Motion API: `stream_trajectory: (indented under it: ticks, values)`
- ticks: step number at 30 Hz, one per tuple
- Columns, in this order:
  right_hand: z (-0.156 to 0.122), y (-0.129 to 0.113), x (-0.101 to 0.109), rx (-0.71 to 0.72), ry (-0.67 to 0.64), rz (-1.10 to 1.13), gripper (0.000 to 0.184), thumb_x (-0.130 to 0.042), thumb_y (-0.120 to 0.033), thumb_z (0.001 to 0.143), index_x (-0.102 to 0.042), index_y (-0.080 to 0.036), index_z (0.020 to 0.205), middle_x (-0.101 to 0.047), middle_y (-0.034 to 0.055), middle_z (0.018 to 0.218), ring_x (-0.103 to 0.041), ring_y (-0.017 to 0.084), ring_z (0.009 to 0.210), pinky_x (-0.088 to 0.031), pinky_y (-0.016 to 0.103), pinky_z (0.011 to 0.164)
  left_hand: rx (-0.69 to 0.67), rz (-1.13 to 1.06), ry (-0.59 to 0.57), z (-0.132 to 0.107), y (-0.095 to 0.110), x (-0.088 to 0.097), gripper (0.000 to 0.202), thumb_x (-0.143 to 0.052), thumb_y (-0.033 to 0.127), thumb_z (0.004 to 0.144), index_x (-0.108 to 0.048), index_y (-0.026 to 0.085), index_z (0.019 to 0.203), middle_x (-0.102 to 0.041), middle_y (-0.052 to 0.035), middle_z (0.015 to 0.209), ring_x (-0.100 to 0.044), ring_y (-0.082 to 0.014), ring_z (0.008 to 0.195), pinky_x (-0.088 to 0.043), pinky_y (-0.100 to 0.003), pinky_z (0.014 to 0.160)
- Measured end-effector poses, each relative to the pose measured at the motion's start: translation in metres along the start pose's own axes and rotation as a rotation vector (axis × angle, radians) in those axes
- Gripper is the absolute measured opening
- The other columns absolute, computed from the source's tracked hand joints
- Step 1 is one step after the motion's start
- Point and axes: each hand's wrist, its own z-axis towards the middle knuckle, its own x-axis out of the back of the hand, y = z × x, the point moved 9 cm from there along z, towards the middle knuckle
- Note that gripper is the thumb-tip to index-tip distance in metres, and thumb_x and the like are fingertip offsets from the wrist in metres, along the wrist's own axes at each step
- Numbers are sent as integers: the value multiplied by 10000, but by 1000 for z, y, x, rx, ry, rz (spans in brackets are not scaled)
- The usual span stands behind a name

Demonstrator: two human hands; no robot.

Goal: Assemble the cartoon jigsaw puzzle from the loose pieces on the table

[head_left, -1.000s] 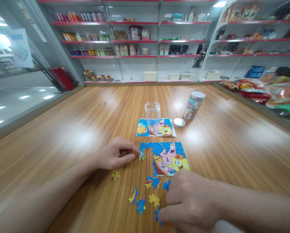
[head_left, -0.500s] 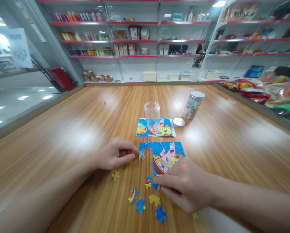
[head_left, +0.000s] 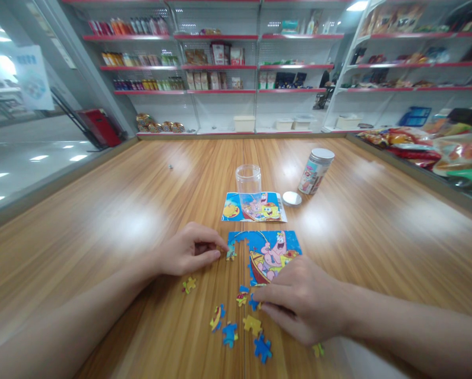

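A partly joined cartoon jigsaw puzzle (head_left: 273,245) lies on the wooden table, with a gap in its lower left part. At its left edge, the index fingertip of my left hand (head_left: 190,250) touches a blue-green puzzle piece (head_left: 231,252); the thumb is held a little apart. My right hand (head_left: 303,302) covers the puzzle's lower right corner, its thumb and index finger closed at a blue puzzle piece (head_left: 254,302). Loose nearby are a yellow piece (head_left: 252,325), a blue piece (head_left: 263,348), another blue piece (head_left: 230,334) and several more.
Behind the puzzle, a clear jar (head_left: 248,184) stands on a printed picture sheet (head_left: 230,210). A white lid (head_left: 292,198) lies beside a labelled can (head_left: 316,171). Bagged goods (head_left: 410,145) are at the right, and shelves (head_left: 220,91) run along the back.
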Motion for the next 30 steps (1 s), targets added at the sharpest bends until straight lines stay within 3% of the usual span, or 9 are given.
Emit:
stream_trajectory:
  ticks: [4,12,21,27,30]
  values:
    - [0,-2,2,26,19,-11,203,-552,-191,863,-681,-195,1020,-625,-31,598,-515,128,488,-246,300,473,-4,-2,3,0,0,0,233,-586,271,920,-713,128,1053,-699,-68,807,-559,-117,622,-371,-207,520]
    - [-6,4,25,53,293,-12,235,-517,-49,812,-677,-180,924,-576,-39,596,-499,124,508,-263,301,492,-9,8,1,0,1,1,213,-589,256,915,-715,150,1051,-694,-48,806,-544,-104,601,-369,-210,521]
    - [-4,5,39,67,389,38,204,-535,-36,878,-635,-184,778,-535,-33,623,-431,104,541,-285,275,526,10,-5,-7,0,0,-1,216,-583,260,919,-716,145,1045,-700,-62,815,-564,-115,619,-371,-213,520]
    - [-6,6,42,141,439,156,242,-624,31,807,-589,-187,707,-506,-52,616,-390,85,523,-260,267,520,-13,0,-1,0,-2,-1,212,-586,246,918,-707,137,1054,-699,-60,808,-553,-106,597,-371,-210,507]
    - [-6,5,42,164,446,196,248,-670,31,798,-591,-187,712,-523,-59,610,-400,77,510,-259,262,512,-85,48,31,1,13,1,178,-587,211,916,-710,142,1024,-690,-49,773,-553,-101,575,-375,-220,510]
